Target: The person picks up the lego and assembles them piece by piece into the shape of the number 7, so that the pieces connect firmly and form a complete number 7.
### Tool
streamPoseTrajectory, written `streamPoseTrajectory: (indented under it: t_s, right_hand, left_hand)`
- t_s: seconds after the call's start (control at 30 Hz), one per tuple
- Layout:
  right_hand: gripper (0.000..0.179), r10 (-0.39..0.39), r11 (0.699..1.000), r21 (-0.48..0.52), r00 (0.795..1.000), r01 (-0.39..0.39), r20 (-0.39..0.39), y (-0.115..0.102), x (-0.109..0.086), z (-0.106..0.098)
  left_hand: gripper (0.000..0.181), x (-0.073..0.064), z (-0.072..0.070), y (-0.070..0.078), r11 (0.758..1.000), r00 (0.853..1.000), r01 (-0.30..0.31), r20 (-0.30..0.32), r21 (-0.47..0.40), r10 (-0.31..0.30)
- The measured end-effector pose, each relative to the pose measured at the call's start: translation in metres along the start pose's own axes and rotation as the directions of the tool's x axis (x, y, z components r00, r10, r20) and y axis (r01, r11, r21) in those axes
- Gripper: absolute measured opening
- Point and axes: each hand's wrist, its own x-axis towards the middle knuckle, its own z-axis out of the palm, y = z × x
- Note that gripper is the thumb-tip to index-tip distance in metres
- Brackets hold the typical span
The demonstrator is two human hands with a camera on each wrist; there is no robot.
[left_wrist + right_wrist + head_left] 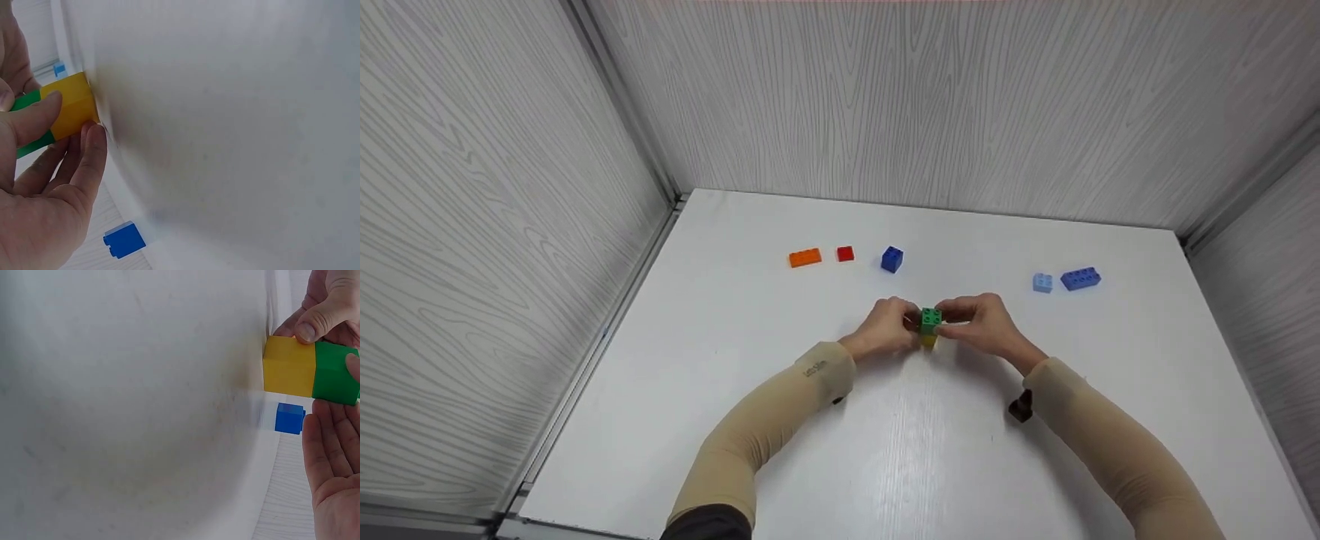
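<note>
A green toy building brick (931, 318) with studs on top sits on a yellow brick (73, 104), making a small upright stack on the white table. My left hand (889, 328) pinches the yellow brick at the bottom, its thumb across one face in the left wrist view. From the other side, my right hand (981, 327) holds the green brick between thumb and fingers. No gap shows between the two bricks in the right wrist view, where the green one (336, 373) meets the yellow one squarely.
Behind the hands lie an orange brick (805, 258), a small red brick (845, 253) and a dark blue brick (892, 259). Farther right are a light blue brick (1042, 283) and a longer blue brick (1081, 278). Pale panels enclose the white table (885, 465).
</note>
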Motion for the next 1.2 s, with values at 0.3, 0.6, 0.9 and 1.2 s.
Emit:
streamPoseTrajectory:
  t_s: [0.3,0.6,0.9,1.2]
  right_hand:
    - [0.033,-0.008,1.0,-0.018,1.0,0.008,-0.025,0.0,-0.002,0.002]
    - [0.031,-0.018,1.0,-0.02,1.0,0.018,-0.012,-0.001,-0.002,0.002]
    - [0.033,-0.014,0.999,-0.042,1.0,0.013,-0.012,-0.002,0.0,-0.001]
    - [0.035,0.036,0.999,-0.026,0.999,-0.036,-0.012,-0.003,-0.001,0.0]
  left_hand:
    - [0.042,-0.001,0.003,-0.001,0.999,0.998,-0.051,-0.023,0.012,0.051]
    - [0.043,-0.002,-0.001,-0.002,0.997,0.997,-0.077,-0.02,0.023,0.078]
    - [0.035,0.003,-0.018,-0.004,0.996,0.99,-0.089,-0.111,0.032,0.092]
    - [0.038,0.021,-0.028,-0.014,0.999,0.939,-0.013,-0.343,0.039,0.026]
